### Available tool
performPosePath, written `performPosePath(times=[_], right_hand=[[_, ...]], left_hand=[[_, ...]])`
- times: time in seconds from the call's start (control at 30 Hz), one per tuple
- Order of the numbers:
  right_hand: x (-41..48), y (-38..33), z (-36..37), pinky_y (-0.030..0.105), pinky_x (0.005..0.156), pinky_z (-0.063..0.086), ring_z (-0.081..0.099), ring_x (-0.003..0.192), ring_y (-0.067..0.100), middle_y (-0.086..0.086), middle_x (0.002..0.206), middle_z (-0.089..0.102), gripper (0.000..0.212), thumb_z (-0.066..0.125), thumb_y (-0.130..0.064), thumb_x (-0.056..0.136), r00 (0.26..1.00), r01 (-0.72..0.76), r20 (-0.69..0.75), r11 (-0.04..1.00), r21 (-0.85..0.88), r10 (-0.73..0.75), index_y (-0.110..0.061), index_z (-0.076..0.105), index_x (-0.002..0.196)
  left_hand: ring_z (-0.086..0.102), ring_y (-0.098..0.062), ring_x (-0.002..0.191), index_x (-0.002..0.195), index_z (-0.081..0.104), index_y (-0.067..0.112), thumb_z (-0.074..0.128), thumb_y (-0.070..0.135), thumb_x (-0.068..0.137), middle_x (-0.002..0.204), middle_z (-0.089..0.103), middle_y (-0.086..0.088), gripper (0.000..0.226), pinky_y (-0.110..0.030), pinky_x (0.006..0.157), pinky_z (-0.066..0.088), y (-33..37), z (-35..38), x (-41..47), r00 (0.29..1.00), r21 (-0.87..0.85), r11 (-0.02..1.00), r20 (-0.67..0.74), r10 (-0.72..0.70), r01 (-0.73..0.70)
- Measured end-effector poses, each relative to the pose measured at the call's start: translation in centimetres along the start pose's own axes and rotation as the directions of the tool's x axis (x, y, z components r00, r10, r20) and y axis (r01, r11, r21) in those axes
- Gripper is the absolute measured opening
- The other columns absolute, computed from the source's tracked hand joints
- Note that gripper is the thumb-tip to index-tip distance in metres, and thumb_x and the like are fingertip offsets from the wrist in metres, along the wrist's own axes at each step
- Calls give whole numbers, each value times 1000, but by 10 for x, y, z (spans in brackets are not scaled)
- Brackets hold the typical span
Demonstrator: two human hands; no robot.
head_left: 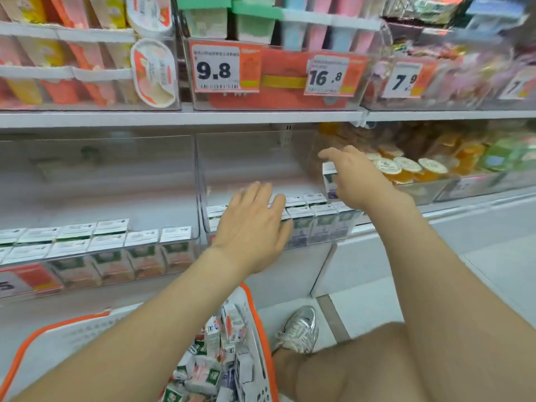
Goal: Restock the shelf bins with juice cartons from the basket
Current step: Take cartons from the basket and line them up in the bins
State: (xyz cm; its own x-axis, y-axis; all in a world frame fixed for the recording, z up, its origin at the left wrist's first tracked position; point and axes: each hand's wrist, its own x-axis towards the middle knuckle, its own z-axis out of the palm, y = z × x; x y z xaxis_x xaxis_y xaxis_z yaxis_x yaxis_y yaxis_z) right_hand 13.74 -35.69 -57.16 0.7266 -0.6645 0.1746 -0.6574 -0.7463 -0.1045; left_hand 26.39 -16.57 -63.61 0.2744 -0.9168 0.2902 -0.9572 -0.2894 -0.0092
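My right hand [355, 177] is shut on a small white and purple juice carton [330, 181], holding it upright above the right end of the middle clear bin [203, 181]. Inside that bin stand rows of purple cartons [317, 219]. My left hand [255, 224] rests flat, fingers apart, on the tops of those cartons at the bin's left half. The left clear bin [95, 169] holds rows of green and orange cartons [116, 248]. At the bottom, the white basket with an orange rim [255, 309] holds several loose cartons [217, 358].
The upper shelf [179, 116] overhangs the bins and carries price tags 9.8 and 16.8. To the right a bin of sealed jelly cups [406, 166] sits close to my right hand. My knee and a silver shoe [298, 329] are on the floor beside the basket.
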Motion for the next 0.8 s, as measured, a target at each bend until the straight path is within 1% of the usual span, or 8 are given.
performPosePath(times=[0.1, 0.23, 0.4, 0.47, 0.57, 0.67, 0.73, 0.8], right_hand=[[2, 18, 9, 46, 91, 52, 53, 118, 35, 10, 128, 54, 71, 65, 11, 89, 999, 25, -22, 999, -29, -26, -31, 54, 145], [-1, 27, 16, 37, 84, 48, 54, 106, 30, 6, 127, 45, 70, 60, 18, 86, 998, 57, 39, 998, 15, -58, -28, 58, 139], [0, 25, 19, 47, 101, 35, 49, 120, 32, 5, 126, 62, 59, 61, 7, 90, 988, 112, 135, 960, -256, -79, -31, 61, 135], [-1, 20, 19, 46, 100, 34, 53, 113, 31, 5, 121, 65, 51, 59, 7, 91, 984, 121, 164, 943, -310, -72, -24, 60, 131], [-3, 14, 24, 45, 96, 33, 51, 92, 30, 6, 96, 62, 40, 53, 8, 89, 982, 110, 185, 929, -354, -45, -12, 51, 123], [-8, 6, 26, 50, 105, 32, 51, 91, 31, 2, 81, 51, 32, 51, 5, 87, 972, 109, 235, 916, -385, -17, -12, 50, 115], [-14, -4, 20, 51, 106, 33, 51, 102, 32, 4, 88, 51, 22, 53, 0, 89, 974, 103, 228, 921, -376, -16, -13, 48, 106], [-22, -18, 14, 48, 101, 40, 55, 107, 32, 4, 97, 57, 21, 57, -4, 87, 989, 115, 118, 958, -264, -86, -13, 51, 105]], left_hand=[[23, -40, 154, 157, 34, 24, 11, 61, 100, 167, 29, -13, 71, -55, 123, 21, -2, 16, 8, 989, 45, 999, 145, -25, 18], [36, -40, 145, 159, 25, 30, 10, 55, 105, 166, 33, -8, 62, -53, 118, 28, -8, 31, 2, 986, 68, 997, 161, -41, 31], [33, -39, 148, 162, 21, 32, 19, 52, 110, 168, 28, -6, 56, -54, 122, 25, -9, 32, 3, 987, 56, 998, 159, -35, 26], [32, -39, 149, 163, 20, 31, 18, 52, 110, 169, 27, -7, 56, -53, 122, 24, -9, 31, 2, 987, 56, 998, 157, -31, 22], [28, -38, 151, 164, 18, 32, 19, 52, 110, 170, 25, -7, 57, -53, 124, 21, -10, 30, 2, 984, 31, 999, 175, -24, 18], [28, -34, 151, 162, 27, 27, 31, 48, 109, 167, 29, -9, 57, -48, 125, 22, -14, 26, 1, 988, -49, 999, 156, -7, 15], [34, -32, 148, 155, 41, 17, 43, 38, 106, 162, 37, -12, 53, -44, 123, 29, -18, 24, -5, 996, -129, 992, 84, 11, 0], [44, -31, 140, 142, 54, 10, 54, 27, 101, 151, 49, -12, 44, -43, 116, 40, -20, 20, -18, 997, -181, 982, -59, 51, -61]])
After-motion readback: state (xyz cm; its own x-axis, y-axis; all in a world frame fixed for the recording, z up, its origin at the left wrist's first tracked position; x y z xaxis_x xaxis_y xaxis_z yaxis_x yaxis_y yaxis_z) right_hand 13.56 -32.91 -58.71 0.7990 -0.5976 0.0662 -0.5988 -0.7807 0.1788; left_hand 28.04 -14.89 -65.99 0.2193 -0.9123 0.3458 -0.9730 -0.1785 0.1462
